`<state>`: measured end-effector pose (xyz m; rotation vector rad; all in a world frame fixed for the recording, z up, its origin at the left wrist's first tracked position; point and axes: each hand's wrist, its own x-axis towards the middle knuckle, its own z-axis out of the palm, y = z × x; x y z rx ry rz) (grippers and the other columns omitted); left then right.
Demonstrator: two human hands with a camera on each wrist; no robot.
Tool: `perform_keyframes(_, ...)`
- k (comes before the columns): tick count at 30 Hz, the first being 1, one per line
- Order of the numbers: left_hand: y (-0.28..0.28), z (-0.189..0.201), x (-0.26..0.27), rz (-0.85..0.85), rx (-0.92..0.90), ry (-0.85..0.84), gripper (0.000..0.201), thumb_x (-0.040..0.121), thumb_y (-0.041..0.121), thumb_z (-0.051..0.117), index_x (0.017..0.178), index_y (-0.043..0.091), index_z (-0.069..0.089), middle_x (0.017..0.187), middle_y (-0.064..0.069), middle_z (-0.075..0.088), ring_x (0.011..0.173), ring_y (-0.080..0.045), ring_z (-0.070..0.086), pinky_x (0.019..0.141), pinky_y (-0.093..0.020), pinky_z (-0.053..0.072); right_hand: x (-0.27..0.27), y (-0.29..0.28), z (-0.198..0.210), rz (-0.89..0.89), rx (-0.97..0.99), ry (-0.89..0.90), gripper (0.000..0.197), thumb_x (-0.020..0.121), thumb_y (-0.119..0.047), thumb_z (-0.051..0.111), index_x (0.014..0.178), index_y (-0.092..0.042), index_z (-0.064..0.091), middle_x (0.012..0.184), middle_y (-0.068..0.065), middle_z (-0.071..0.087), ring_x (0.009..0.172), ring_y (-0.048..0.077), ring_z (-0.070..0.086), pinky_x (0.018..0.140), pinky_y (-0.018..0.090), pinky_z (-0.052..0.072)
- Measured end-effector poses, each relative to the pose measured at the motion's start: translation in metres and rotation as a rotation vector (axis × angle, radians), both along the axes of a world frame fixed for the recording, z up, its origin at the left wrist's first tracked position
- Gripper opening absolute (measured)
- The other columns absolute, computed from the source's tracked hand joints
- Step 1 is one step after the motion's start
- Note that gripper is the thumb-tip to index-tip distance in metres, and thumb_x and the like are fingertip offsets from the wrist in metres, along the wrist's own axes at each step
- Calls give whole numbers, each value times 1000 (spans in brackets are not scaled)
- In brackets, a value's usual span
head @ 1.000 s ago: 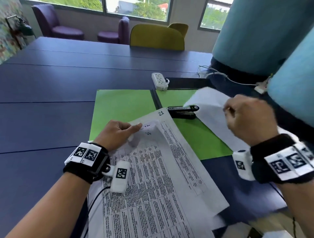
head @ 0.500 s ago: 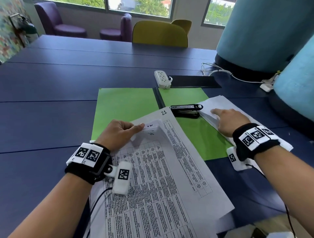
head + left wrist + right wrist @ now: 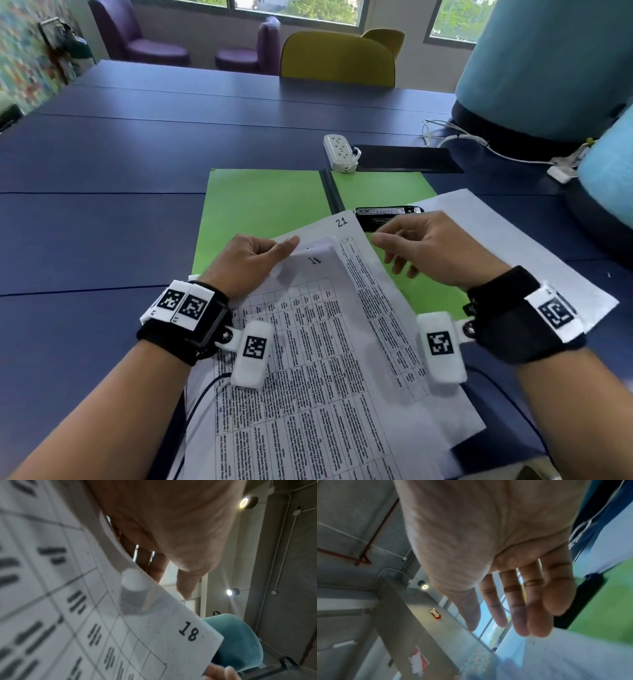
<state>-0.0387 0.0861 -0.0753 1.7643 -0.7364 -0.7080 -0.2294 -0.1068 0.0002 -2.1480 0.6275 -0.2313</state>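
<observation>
A stack of printed table sheets [image 3: 325, 359] lies in front of me, partly on a green folder [image 3: 267, 205]. My left hand [image 3: 286, 248] pinches the raised top corner of the sheet numbered 18 [image 3: 315, 261], thumb on top and fingers curled beneath; the left wrist view shows that sheet 18 [image 3: 171, 628] curling up under the palm. Beneath it lies the sheet numbered 21 [image 3: 342, 222]. My right hand [image 3: 387, 251] hovers open just right of that corner, holding nothing, fingers [image 3: 520, 601] loosely extended. A black stapler [image 3: 387, 213] lies on the folder just beyond it.
Blank white sheets [image 3: 507, 240] lie to the right, overlapping the folder. A white power strip [image 3: 339, 152] and a black mat [image 3: 404, 159] sit behind it on the blue table [image 3: 102, 222]. A person in a teal shirt [image 3: 548, 61] sits at the right. A yellow chair [image 3: 339, 58] stands at the far edge.
My right hand has left the blank sheets on the right and come back to the left, close to the raised corner. My left hand keeps its pinch and the corner stands higher.
</observation>
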Motion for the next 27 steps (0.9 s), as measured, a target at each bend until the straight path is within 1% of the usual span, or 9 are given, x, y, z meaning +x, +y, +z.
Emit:
perform_keyframes(4,-1,-2,1,-31,18,-9,50,76,69,63,81,22,80,74,-10,57,64,-23,39,61,-31,35,17,18,-8,103,59,-73,16,84,-26,76,92,-12,72,85,10,72,73,19,67,66,36,58)
perform_keyframes(9,-4,-6,3,-11,16,-62,45,85,56,66,74,12,71,47,8,38,42,-12,28,42,-19,26,25,20,-37,91,200,-94,15,81,-14,79,79,-8,65,79,17,66,71,24,59,72,44,56)
perform_keyframes(12,-7,-9,2,3,-10,-25,32,89,45,68,74,17,70,47,10,40,38,-8,27,38,-18,26,27,20,-53,83,320,-114,16,82,-6,76,74,-14,65,85,28,65,75,31,60,69,42,52)
perform_keyframes(16,-10,-13,4,39,-75,-67,18,86,39,75,83,21,73,62,13,63,49,-5,45,49,-19,39,31,14,-64,-5,416,-187,15,84,-6,73,75,-14,66,77,13,65,65,21,59,56,25,53)
perform_keyframes(19,-9,-17,5,32,-123,-63,11,82,27,82,86,24,72,83,7,76,63,-9,56,61,-26,47,31,14,-73,-57,486,-228,10,87,-7,71,79,-8,66,75,14,61,62,19,54,52,23,49)
perform_keyframes(21,-7,-17,4,1,-89,-78,9,84,24,81,87,29,75,75,11,74,60,-4,58,63,-23,48,31,13,-76,-82,534,-259,8,87,-5,70,80,-5,65,70,12,60,57,15,52,48,22,45)
perform_keyframes(23,-6,-15,2,1,-68,-85,4,85,27,80,86,31,78,66,13,72,55,1,56,60,-17,46,30,12,-77,-90,543,-273,10,88,-5,69,79,-6,65,70,9,63,58,14,53,47,22,44)
perform_keyframes(24,-6,-14,1,8,-83,-74,1,84,31,79,85,31,79,66,13,72,54,1,56,59,-17,46,30,11,-77,-88,538,-276,11,88,-5,69,78,-7,65,70,9,64,59,14,54,48,22,44)
perform_keyframes(27,-7,-10,-2,38,-127,-38,10,81,39,77,85,30,80,65,14,71,50,2,52,52,-16,43,29,11,-77,-78,535,-280,11,87,-7,70,77,-9,66,73,11,65,62,16,56,48,22,45)
